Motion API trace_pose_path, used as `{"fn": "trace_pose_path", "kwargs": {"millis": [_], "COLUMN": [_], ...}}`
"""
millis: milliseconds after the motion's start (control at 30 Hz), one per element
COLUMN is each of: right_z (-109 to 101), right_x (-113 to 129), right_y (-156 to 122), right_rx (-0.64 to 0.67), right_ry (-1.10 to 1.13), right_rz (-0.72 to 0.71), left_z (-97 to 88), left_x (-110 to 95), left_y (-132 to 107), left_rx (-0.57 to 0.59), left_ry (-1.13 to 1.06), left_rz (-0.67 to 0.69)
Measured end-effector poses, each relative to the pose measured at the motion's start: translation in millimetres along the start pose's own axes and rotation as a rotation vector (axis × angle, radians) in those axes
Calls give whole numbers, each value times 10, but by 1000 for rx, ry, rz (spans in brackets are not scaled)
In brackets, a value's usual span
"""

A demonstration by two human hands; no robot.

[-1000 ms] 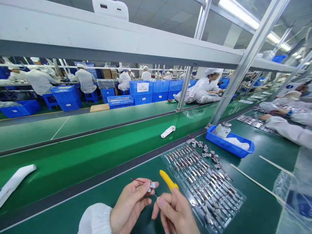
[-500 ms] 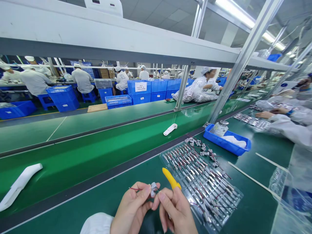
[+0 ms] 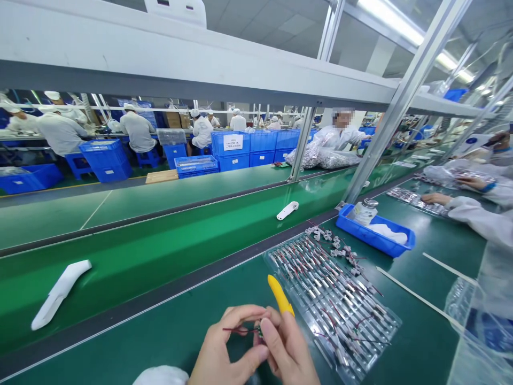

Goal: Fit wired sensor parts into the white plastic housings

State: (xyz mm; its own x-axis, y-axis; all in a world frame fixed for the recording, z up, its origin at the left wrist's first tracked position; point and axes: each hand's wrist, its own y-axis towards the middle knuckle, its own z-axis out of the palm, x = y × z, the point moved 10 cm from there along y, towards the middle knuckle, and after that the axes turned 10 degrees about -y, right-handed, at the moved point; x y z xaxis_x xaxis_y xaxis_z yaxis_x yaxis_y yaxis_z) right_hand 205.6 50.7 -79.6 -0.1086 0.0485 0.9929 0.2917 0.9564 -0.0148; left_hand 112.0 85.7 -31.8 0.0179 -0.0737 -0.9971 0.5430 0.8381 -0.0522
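Observation:
A small wired part (image 3: pixel 258 331), mostly covered by fingers, sits between my two hands. Its dark red wires (image 3: pixel 236 330) stick out to the left. My left hand (image 3: pixel 224 345) curls around it from the left, thumb and fingertips meeting at the part. From the other side my right hand (image 3: pixel 290 345) pinches it with the thumb in front; a yellow finger cot (image 3: pixel 280 294) covers one raised finger. Just right of my hands lies a clear plastic tray (image 3: pixel 390 321) of small metal cylinders with red and black wires (image 3: pixel 318 291). Loose grey plastic pieces (image 3: pixel 340 251) with wires lie along its far edge.
A blue bin (image 3: pixel 385 247) holding a glass jar (image 3: pixel 365 211) and white cloth stands beyond the tray. White casings (image 3: pixel 60 294) lie on the green conveyor (image 3: pixel 160 251). A metal post (image 3: pixel 401 101) rises behind the bin. A co-worker's hands (image 3: pixel 438 199) are at far right.
The grey piece that showed at my left fingertips is now hidden, as my hands have closed together around the part. The white casings on the conveyor have moved right.

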Motion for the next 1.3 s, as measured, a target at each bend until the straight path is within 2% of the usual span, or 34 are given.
{"fn": "trace_pose_path", "kwargs": {"millis": [100, 167, 233, 333, 467, 600, 667, 833, 1000, 1133, 1300], "right_z": [6, 14, 46, 83, -15, -240, -274, -186, -115, -125, -140], "right_x": [114, 150, 151, 139, 255, 474, 497, 355, 334, 322, 407], "right_y": [-24, -39, -48, -54, -48, -41, -38, -12, -1, 13, 52], "right_rx": [55, 75, 96, 117, 83, -42, -67, 3, 127, 144, 115], "right_ry": [-38, -44, -44, -57, -215, -354, -391, -494, -655, -758, -774], "right_rz": [-75, -106, -144, -202, -210, -199, -190, -121, -61, -23, -76], "left_z": [-120, -208, -148, 18, 43, 85, 120, 162, 84, -20, 13], "left_x": [-144, -293, -396, -403, -403, -435, -439, -428, -423, -433, -485], "left_y": [1, 11, 31, 57, 65, 44, 37, 21, -16, -15, 22], "left_rx": [-34, -86, -35, 80, 52, 58, 75, 76, 8, -43, 6], "left_ry": [-48, 19, 194, 447, 588, 627, 638, 645, 662, 680, 685], "left_rz": [16, 73, 104, 97, 133, 184, 183, 213, 374, 482, 503]}}
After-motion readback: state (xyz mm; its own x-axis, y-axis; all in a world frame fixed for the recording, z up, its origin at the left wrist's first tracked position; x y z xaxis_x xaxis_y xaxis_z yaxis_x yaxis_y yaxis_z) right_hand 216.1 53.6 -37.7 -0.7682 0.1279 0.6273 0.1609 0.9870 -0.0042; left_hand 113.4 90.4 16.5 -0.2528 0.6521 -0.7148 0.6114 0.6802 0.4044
